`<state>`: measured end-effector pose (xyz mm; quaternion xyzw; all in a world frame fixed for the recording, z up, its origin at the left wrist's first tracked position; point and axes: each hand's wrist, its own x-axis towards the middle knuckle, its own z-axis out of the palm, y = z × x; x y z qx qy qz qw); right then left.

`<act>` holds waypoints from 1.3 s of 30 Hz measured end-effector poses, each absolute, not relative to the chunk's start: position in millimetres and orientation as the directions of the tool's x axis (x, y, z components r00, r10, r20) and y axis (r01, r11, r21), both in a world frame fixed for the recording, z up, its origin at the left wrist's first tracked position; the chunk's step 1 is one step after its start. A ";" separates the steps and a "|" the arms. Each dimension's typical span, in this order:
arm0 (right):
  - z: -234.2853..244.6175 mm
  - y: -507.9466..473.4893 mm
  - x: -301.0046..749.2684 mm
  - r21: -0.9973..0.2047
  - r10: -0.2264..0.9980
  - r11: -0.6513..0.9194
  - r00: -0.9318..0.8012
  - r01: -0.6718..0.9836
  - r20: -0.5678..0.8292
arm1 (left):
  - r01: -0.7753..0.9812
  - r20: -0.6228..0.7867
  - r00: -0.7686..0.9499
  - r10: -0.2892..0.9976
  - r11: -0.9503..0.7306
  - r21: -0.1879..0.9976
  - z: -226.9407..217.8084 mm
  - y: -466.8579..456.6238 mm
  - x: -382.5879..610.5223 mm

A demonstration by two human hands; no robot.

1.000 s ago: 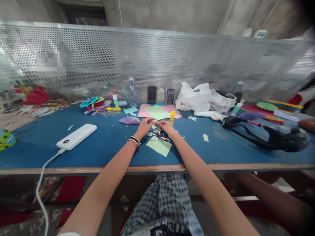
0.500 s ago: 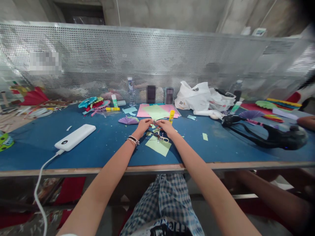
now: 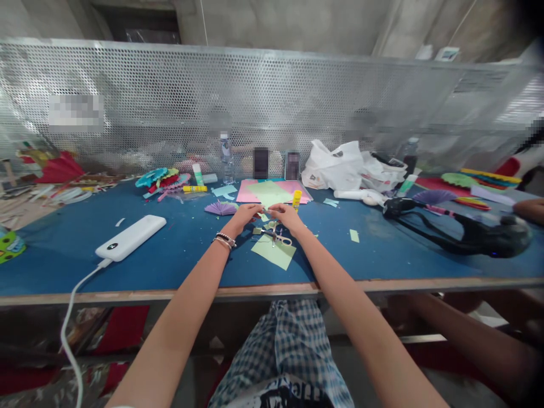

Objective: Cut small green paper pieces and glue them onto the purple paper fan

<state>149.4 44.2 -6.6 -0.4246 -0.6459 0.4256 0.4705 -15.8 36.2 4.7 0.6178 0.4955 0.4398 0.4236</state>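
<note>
My left hand [image 3: 243, 217] and my right hand [image 3: 287, 217] meet over the middle of the blue table [image 3: 178, 255], fingertips pinched together on a small piece of pale green paper [image 3: 266, 215]. Beaded bracelets ring my left wrist. Just below the hands lie scissors [image 3: 276, 236] on a light green paper sheet [image 3: 274, 253]. A yellow glue stick [image 3: 296, 199] stands upright right behind my right hand. A folded purple paper fan [image 3: 221, 208] lies to the left of my left hand.
A white power bank [image 3: 131, 237] with a cable lies at left. Pink and green sheets [image 3: 272, 191], a water bottle [image 3: 226, 158] and a white plastic bag [image 3: 340, 165] sit at the back before a perforated metal screen. A black device [image 3: 471, 233] lies at right. Another person's arm [image 3: 528, 210] shows far right.
My hands have shifted very slightly away from me while staying pinched on the small paper piece. Otherwise nothing has moved.
</note>
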 end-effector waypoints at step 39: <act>-5.5 42.7 151.2 -0.994 0.968 0.103 -0.233 0.034 0.092 | 0.586 0.486 0.277 0.829 -0.547 0.598 8.6 19.8 -6.8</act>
